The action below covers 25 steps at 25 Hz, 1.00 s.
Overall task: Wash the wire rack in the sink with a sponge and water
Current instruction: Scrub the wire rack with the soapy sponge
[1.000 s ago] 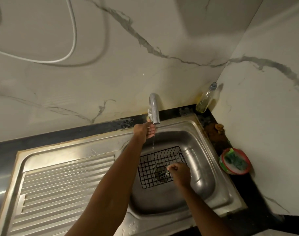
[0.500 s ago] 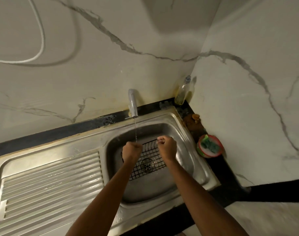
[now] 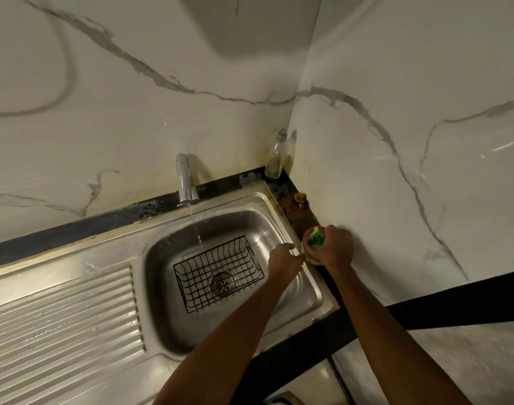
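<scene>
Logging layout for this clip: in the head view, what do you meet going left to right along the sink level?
Ribbed drainboard → wire rack in the sink → left hand → red-rimmed dish with green sponge → right hand.

The right hand (image 3: 336, 248) is motion-blurred and hides most of the green sponge (image 3: 313, 238) in its red-rimmed dish (image 3: 305, 252).
</scene>
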Tool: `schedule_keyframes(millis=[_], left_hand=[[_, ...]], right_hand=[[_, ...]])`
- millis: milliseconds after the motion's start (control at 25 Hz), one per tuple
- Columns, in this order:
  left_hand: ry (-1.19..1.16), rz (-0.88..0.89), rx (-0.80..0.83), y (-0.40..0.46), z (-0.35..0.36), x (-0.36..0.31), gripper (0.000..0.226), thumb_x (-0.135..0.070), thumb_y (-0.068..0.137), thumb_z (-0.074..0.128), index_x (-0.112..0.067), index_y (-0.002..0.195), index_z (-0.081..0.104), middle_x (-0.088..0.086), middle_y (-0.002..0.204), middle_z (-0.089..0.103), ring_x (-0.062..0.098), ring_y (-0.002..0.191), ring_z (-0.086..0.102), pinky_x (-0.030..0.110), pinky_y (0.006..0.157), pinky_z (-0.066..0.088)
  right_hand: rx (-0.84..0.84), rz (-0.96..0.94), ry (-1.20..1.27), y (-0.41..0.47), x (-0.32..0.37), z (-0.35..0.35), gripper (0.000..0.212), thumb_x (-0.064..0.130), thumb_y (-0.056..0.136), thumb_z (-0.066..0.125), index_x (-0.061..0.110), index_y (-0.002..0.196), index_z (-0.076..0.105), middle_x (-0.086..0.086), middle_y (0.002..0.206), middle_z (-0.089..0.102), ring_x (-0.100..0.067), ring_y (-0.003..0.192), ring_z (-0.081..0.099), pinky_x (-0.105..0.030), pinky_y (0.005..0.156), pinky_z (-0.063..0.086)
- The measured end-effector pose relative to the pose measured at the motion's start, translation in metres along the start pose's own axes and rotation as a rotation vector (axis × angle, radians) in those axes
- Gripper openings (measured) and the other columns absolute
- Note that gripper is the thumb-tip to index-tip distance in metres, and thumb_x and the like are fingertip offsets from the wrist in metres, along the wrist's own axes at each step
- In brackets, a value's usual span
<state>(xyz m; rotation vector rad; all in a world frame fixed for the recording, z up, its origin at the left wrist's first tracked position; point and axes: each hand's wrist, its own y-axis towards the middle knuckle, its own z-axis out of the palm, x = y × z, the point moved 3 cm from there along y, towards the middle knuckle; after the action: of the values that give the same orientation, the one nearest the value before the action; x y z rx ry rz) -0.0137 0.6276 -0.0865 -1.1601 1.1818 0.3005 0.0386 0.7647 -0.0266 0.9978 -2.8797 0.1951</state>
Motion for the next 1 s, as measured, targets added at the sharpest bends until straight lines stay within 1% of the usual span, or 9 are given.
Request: schedule_keyframes(millis=[120,200,280,440,560,680,760,880,1000], left_hand=[[0.101,0.058,-0.017,0.002,0.017,-0.009,0.055,-0.009,0.084,0.079,-0.006,0.136,0.061,0.013,0.116,0.073,0.023,0.068,0.077,0.03,0.055,0.061],[0.155,0.084,-0.03,0.003,0.021,-0.015,0.048,-0.012,0.084,0.077,-0.003,0.129,0.064,0.009,0.105,0.074,0.029,0.076,0.078,0.042,0.066,0.066],[0.18,0.091,-0.037,0.003,0.022,-0.019,0.046,-0.014,0.083,0.077,-0.004,0.127,0.066,0.01,0.1,0.076,0.03,0.079,0.078,0.047,0.07,0.066],[0.164,0.056,-0.016,0.001,0.021,-0.021,0.046,-0.001,0.089,0.071,-0.004,0.134,0.061,0.021,0.101,0.077,0.031,0.07,0.077,0.037,0.058,0.064],[0.153,0.038,-0.027,0.006,0.023,-0.02,0.048,0.0,0.088,0.071,-0.003,0.135,0.061,0.023,0.098,0.076,0.025,0.058,0.074,0.042,0.057,0.065],[0.154,0.029,-0.031,0.005,0.025,-0.022,0.045,-0.001,0.088,0.073,-0.003,0.131,0.063,0.021,0.095,0.076,0.03,0.063,0.077,0.046,0.061,0.065],[0.16,0.046,-0.025,0.002,0.025,-0.024,0.043,0.0,0.088,0.073,-0.002,0.13,0.064,0.021,0.089,0.077,0.033,0.066,0.077,0.047,0.062,0.065],[0.162,0.048,-0.023,0.001,0.024,-0.025,0.046,0.004,0.085,0.073,-0.001,0.13,0.063,0.02,0.086,0.077,0.034,0.067,0.078,0.047,0.062,0.065],[0.155,0.037,-0.032,0.002,0.022,-0.025,0.05,0.005,0.082,0.074,-0.001,0.129,0.062,0.022,0.094,0.076,0.034,0.068,0.078,0.043,0.06,0.065]], right_hand=[[-0.011,-0.078,-0.123,0.006,0.0,0.007,0.064,0.062,0.072,0.077,0.014,0.112,0.065,-0.007,0.108,0.068,-0.025,0.103,0.06,-0.037,0.086,0.05],[0.006,-0.112,-0.14,0.007,0.001,0.01,0.054,0.055,0.077,0.075,0.017,0.115,0.065,-0.005,0.114,0.068,-0.025,0.109,0.057,-0.037,0.092,0.047],[0.046,-0.145,-0.109,0.008,0.002,0.011,0.048,0.051,0.08,0.075,0.02,0.117,0.068,-0.004,0.117,0.067,-0.025,0.111,0.057,-0.035,0.096,0.046],[0.096,-0.163,-0.026,0.01,0.003,0.004,0.049,0.041,0.084,0.075,0.014,0.124,0.065,-0.006,0.121,0.066,-0.023,0.112,0.062,-0.033,0.094,0.049],[0.12,-0.203,-0.004,0.012,0.008,-0.006,0.046,0.045,0.087,0.069,0.013,0.119,0.063,-0.008,0.115,0.069,-0.025,0.106,0.066,-0.033,0.086,0.051],[0.107,-0.222,0.035,0.012,0.009,-0.013,0.044,0.051,0.088,0.064,0.016,0.115,0.064,-0.006,0.109,0.071,-0.025,0.1,0.067,-0.034,0.084,0.052],[0.128,-0.217,0.066,0.012,0.008,-0.017,0.048,0.052,0.084,0.068,0.014,0.113,0.066,-0.008,0.109,0.071,-0.026,0.101,0.067,-0.034,0.085,0.054],[0.18,-0.182,0.051,0.014,0.003,-0.018,0.054,0.039,0.083,0.075,0.005,0.122,0.062,-0.013,0.118,0.068,-0.029,0.109,0.065,-0.035,0.09,0.053],[0.246,-0.137,0.105,0.017,-0.002,-0.016,0.054,0.032,0.088,0.072,-0.001,0.128,0.057,-0.017,0.126,0.066,-0.031,0.115,0.064,-0.034,0.094,0.051]])
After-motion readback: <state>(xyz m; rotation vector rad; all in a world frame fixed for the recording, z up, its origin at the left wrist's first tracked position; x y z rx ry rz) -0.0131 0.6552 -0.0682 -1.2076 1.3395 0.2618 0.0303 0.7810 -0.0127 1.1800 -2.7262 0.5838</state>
